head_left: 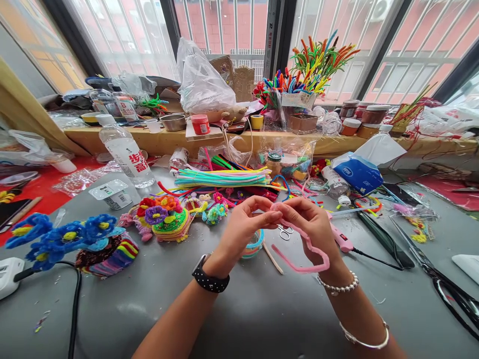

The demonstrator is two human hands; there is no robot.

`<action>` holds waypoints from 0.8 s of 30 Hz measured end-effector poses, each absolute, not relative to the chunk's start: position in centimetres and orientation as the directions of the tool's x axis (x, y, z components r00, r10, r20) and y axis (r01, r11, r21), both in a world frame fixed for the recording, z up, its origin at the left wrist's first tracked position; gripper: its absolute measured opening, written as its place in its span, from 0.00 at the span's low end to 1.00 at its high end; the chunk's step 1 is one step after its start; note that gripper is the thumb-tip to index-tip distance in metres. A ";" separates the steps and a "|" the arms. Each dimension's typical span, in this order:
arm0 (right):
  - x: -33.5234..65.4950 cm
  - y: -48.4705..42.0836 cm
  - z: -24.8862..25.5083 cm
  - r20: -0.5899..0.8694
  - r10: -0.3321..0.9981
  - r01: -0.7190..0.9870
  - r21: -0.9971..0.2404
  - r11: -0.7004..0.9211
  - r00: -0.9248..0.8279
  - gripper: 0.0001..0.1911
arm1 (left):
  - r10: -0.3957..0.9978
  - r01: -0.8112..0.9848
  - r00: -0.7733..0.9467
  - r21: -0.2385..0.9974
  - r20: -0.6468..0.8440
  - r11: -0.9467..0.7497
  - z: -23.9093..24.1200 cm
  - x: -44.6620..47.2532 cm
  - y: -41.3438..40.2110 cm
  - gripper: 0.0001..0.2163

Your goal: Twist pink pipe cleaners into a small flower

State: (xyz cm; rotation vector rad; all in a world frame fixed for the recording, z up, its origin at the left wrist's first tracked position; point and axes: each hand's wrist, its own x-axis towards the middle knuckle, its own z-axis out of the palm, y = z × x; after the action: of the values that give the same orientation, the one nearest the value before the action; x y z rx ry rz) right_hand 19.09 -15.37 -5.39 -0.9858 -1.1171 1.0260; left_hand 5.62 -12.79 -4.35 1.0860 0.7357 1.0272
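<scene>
A pink pipe cleaner (312, 269) is pinched at one end between the fingertips of both hands, and its bent tail hangs below my right palm. My left hand (245, 227), with a dotted black watch strap at the wrist, closes on it from the left. My right hand (314, 227) grips it from the other side, fingers curled. Partly hidden behind my left hand is a small round container (253, 245) with coloured bands. Small white-handled scissors (285, 232) and a pale stick (273, 258) lie beyond and below the hands.
A bundle of pipe cleaners (224, 177) lies beyond my hands. Fuzzy flower crafts (166, 219) and a blue-flowered pot (108, 254) stand left, near a clear bottle (127, 154). At right are a pink glue gun (341, 237), large black scissors (441, 279) and a blue tissue pack (357, 172).
</scene>
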 end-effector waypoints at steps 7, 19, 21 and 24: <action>19.2 -15.3 -5.4 0.207 0.965 -0.164 -0.959 0.233 0.159 0.07 | 0.939 -0.219 0.340 0.975 0.053 0.024 -4.1 5.1 -12.6 0.10; 19.4 -15.2 -5.4 0.154 0.983 -0.234 -0.957 0.174 0.101 0.08 | 0.944 -0.317 0.328 0.945 0.029 0.081 -4.4 5.9 -13.0 0.12; 19.3 -15.3 -5.4 0.155 0.982 -0.241 -0.955 0.176 0.104 0.07 | 0.947 -0.295 0.319 0.953 0.034 0.064 -4.5 5.9 -13.0 0.12; 19.2 -15.4 -5.4 0.172 0.979 -0.229 -0.954 0.193 0.111 0.07 | 0.949 -0.246 0.309 0.969 0.069 0.009 -4.6 5.8 -12.9 0.12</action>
State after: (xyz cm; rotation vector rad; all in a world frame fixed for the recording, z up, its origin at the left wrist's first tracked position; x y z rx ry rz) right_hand 19.21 -15.35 -5.39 -0.9414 -1.0503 1.1147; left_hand 5.80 -12.89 -4.58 1.1834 0.7821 1.1004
